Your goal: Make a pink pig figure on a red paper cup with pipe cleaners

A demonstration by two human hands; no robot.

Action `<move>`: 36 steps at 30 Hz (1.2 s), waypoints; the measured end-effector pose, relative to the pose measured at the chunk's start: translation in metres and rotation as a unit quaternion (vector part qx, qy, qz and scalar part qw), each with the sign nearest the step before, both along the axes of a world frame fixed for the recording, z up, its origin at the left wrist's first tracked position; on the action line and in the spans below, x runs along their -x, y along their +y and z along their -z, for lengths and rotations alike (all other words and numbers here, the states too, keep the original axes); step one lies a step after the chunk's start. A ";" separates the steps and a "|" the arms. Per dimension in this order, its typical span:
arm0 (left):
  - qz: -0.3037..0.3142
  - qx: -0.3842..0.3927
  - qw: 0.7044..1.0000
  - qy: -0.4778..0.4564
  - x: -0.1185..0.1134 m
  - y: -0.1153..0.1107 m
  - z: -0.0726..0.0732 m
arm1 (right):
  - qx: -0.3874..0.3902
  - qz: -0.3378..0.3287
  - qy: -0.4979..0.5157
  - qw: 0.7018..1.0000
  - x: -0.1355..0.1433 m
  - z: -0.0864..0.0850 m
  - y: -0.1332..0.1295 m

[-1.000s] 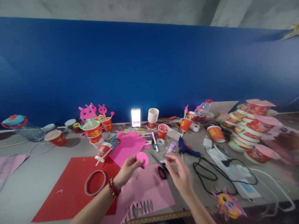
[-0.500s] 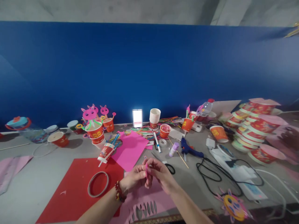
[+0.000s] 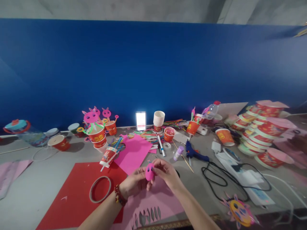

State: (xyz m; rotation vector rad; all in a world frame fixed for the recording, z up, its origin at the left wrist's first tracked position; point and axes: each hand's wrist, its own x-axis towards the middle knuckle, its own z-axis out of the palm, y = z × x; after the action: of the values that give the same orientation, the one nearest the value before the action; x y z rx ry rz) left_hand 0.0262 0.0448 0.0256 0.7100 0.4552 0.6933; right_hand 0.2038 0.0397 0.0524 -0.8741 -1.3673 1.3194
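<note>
A small pink oval cutout [image 3: 150,172] with dark eye-like marks is pinched between both hands, its face turned toward me. My left hand [image 3: 136,181] grips its left edge, with a red bead bracelet on that wrist. My right hand [image 3: 165,172] holds its upper right edge. Beneath the hands lies a light pink sheet [image 3: 165,204] with several leaf-shaped cut-outs along its lower part. Part of a black scissor handle [image 3: 177,173] shows just behind the right hand. A bright pink sheet [image 3: 135,153] lies beyond the hands.
Red paper [image 3: 72,191] with a tape ring [image 3: 90,191] is on the left. Cups with pink figures [image 3: 97,135] stand behind it. Right of centre are a glue stick [image 3: 178,153], a blue glue gun [image 3: 196,153], black cable and a power strip [image 3: 254,188]. Stacked cups [image 3: 259,131] stand far right.
The pink cutout has turned from edge-on to face me. My left hand has shifted slightly left, and more of the scissor handle is covered by my right hand.
</note>
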 end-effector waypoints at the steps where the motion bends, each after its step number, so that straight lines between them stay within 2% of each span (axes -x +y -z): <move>1: -0.004 0.004 1.000 -0.002 0.001 -0.001 -0.001 | -0.018 -0.004 -0.007 1.000 0.000 -0.002 -0.001; 5: -0.020 0.008 1.000 0.001 0.002 -0.003 -0.007 | -0.053 -0.015 -0.046 0.997 0.000 -0.003 -0.001; 8: -0.056 -0.030 0.997 0.046 -0.004 -0.001 -0.007 | -0.055 0.058 -0.118 0.990 0.003 0.008 0.008; 10: -0.101 -0.105 0.979 0.145 -0.007 0.000 -0.004 | -0.052 0.138 -0.162 0.976 0.000 0.019 0.017; 12: -0.138 -0.172 0.945 0.240 -0.005 0.001 -0.002 | -0.045 0.177 -0.182 0.966 -0.009 0.028 0.024; 15: -0.122 -0.245 0.913 0.304 0.005 -0.002 -0.005 | -0.039 0.190 -0.208 0.959 -0.032 0.029 0.020; 17: -0.059 -0.358 0.849 0.383 0.012 -0.006 -0.009 | -0.041 0.166 -0.234 0.957 -0.047 0.024 0.006; 20: -0.027 -0.464 0.747 0.475 0.012 -0.016 -0.012 | -0.072 0.095 -0.352 0.928 -0.060 0.018 -0.025; 24: -0.017 -0.535 0.660 0.527 -0.005 -0.027 -0.004 | -0.122 0.063 -0.470 0.872 -0.056 0.020 -0.059; 27: -0.013 -0.562 0.609 0.560 -0.015 -0.033 0.003 | -0.126 0.079 -0.539 0.829 -0.046 0.026 -0.068; 30: -0.020 -0.568 0.586 0.578 -0.018 -0.035 0.008 | -0.132 0.096 -0.567 0.807 -0.040 0.029 -0.067; 36: -0.029 -0.565 0.595 0.571 -0.016 -0.037 0.010 | -0.139 0.122 -0.575 0.797 -0.035 0.031 -0.064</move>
State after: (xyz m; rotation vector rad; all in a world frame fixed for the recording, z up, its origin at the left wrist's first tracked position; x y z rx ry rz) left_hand 0.0417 0.0083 0.0153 2.4393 1.2413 0.4229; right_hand 0.2384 -0.0239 0.0217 -1.6893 -2.1657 0.2463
